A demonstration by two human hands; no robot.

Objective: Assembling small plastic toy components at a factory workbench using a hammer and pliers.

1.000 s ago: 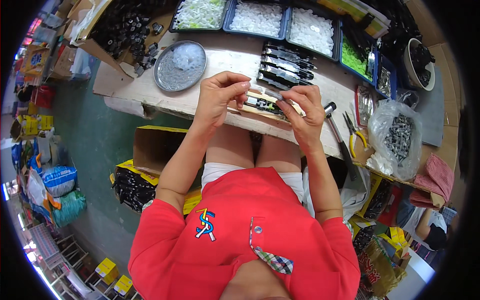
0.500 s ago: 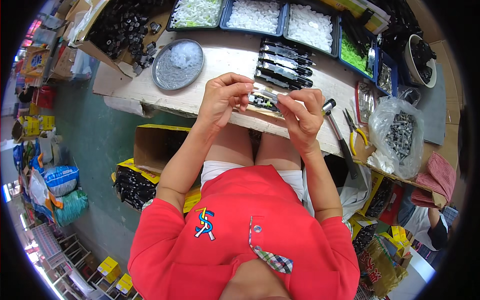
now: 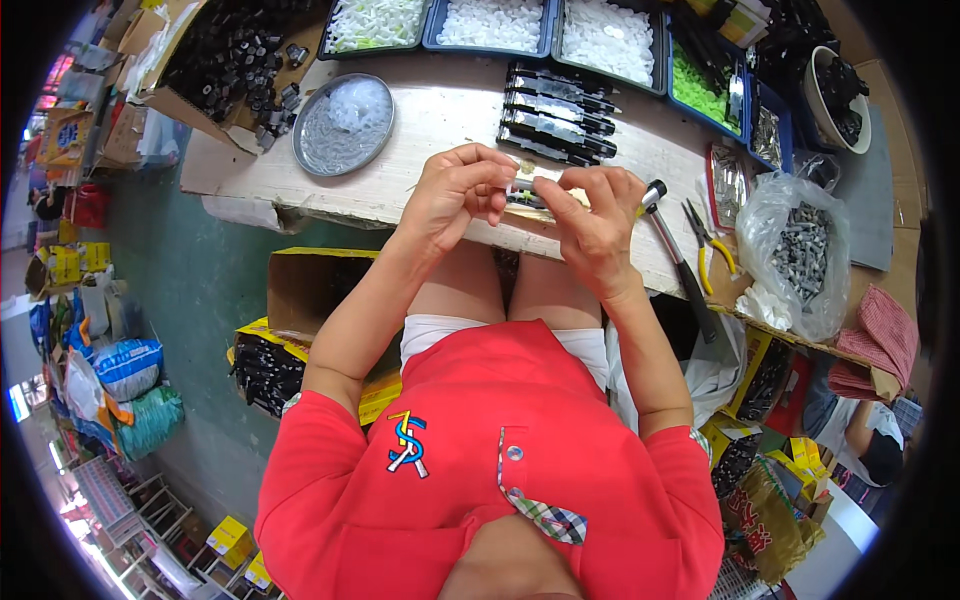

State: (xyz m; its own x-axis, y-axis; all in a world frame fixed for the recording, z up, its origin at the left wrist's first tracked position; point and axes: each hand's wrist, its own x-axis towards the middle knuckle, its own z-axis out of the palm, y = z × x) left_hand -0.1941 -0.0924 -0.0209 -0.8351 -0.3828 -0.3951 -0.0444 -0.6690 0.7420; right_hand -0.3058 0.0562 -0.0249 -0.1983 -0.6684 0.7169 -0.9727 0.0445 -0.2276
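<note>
Over the near edge of the table, my left hand and my right hand come together with pinched fingers. Between them shows a short greyish cylindrical piece, mostly covered by fingertips. Both hands grip it, the left at one end and the right thumb and fingers at the other. Just below lies a small black and green part, partly hidden by my hands. Beyond them a row of several black assembled pieces with silvery strips lies side by side on the white table.
Trays of small white parts and green parts line the back. A round metal dish and a carton of black parts stand left. Right are a hammer, yellow-handled pliers and a plastic bag of metal parts.
My right hand has closed in on my left, and less of the greyish piece shows between the fingers. The whole view has shifted slightly.
</note>
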